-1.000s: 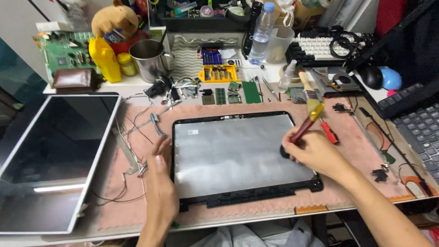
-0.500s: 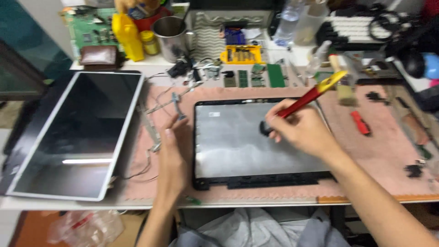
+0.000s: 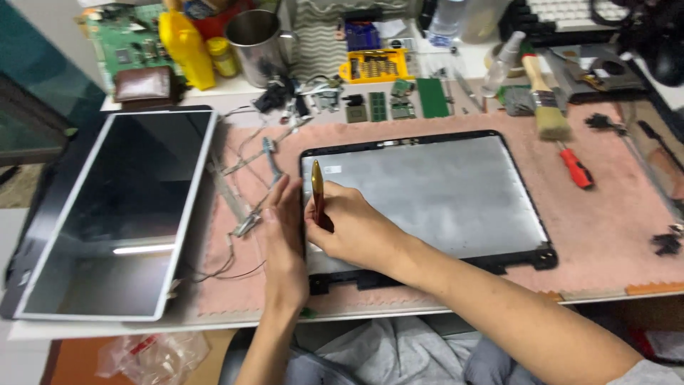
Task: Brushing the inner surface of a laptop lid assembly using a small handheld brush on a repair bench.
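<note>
I see right hand [image 3: 353, 232] fingers clamped on the screwdriver [image 3: 318, 196] at the lid [image 3: 442, 192] edge; left hand [image 3: 285, 232] fingers together, flat. A slip could gouge the lid or jab that hand.

Evenly lit from overhead, fairly bright. Strip-light glare w/ reflection on dark screen panel [image 3: 117, 214] at table's left edge. Soft shadows. Slight motion blur throughout; far-edge clutter soft, corners mildly stretched.

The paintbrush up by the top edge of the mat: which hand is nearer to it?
Right. The right hand sits on the lid's left part, well short of the paintbrush; the left hand is beside it, farther left.
</note>
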